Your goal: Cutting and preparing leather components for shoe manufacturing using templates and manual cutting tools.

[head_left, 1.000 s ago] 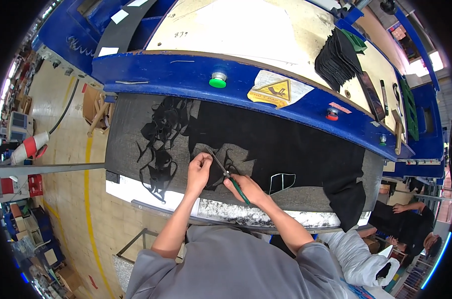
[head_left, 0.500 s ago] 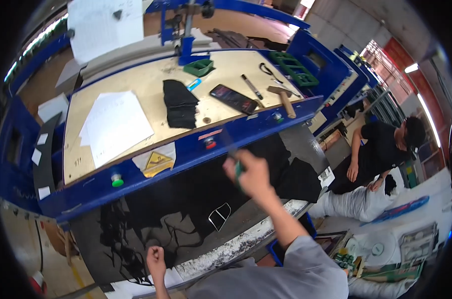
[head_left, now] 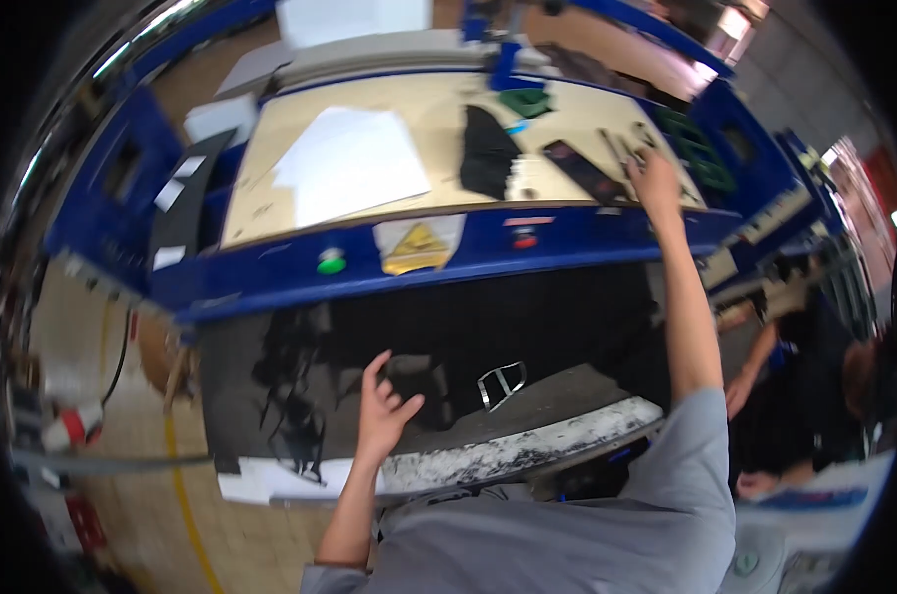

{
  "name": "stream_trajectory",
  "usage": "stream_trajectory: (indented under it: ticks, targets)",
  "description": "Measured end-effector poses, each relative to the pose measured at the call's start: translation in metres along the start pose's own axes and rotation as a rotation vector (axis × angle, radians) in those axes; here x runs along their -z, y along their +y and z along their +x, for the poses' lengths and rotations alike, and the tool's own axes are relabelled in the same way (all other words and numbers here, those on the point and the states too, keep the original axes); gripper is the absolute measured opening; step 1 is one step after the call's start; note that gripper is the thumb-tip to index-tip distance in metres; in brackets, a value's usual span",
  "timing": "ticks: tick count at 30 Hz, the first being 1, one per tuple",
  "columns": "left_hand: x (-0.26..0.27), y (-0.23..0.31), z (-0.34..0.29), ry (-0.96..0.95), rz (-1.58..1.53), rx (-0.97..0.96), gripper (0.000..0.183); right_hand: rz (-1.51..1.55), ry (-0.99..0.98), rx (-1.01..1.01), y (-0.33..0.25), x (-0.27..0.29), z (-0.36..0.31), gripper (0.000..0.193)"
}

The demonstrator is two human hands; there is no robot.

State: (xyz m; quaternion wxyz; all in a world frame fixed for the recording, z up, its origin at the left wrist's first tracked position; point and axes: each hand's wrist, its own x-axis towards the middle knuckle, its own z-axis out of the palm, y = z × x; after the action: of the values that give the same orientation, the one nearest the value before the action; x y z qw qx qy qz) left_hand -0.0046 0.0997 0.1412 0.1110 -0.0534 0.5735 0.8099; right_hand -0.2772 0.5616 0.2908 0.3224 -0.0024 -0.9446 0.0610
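My right hand reaches over the front of the pale board, among the tools right of a dark phone. Its fingers look curled, but blur and the hand itself hide what they grip. A wooden-handled hammer seen earlier there is covered. Slim dark tools lie beside the fingertips. My left hand hovers above the black sheet material, open with fingers apart and nothing in it. On the dark sheet rests a small silver metal frame with a crossbar, shaped like a cutting die.
White paper sheets, a black cut piece and a green tray lie on the board. A blue machine beam carries a green button. Black strips tangle at left. A co-worker works at right.
My right hand has moved from above the black sheet, where it held a green-handled tool, to the board's right side. My left hand has risen and opened. The view has shifted.
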Motion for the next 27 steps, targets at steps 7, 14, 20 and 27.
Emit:
stream_trajectory:
  ticks: [7,14,20,27]
  targets:
    - [-0.038,0.026,0.026,0.180,-0.044,-0.271,0.082,1.129,-1.067,-0.119,-0.232,0.047,-0.223,0.023]
    - [-0.060,0.057,0.083,0.056,0.090,-0.203,0.025,1.342,-0.586,-0.222,-0.209,0.022,-0.139,0.018]
    - [-0.133,0.147,0.171,-0.088,0.039,-0.261,0.027,0.932,-0.255,0.048,-0.195,0.005,0.033,0.025]
    - [-0.104,0.122,0.182,0.010,0.096,-0.208,0.022,0.866,-0.415,0.047,-0.197,-0.056,0.075,0.028]
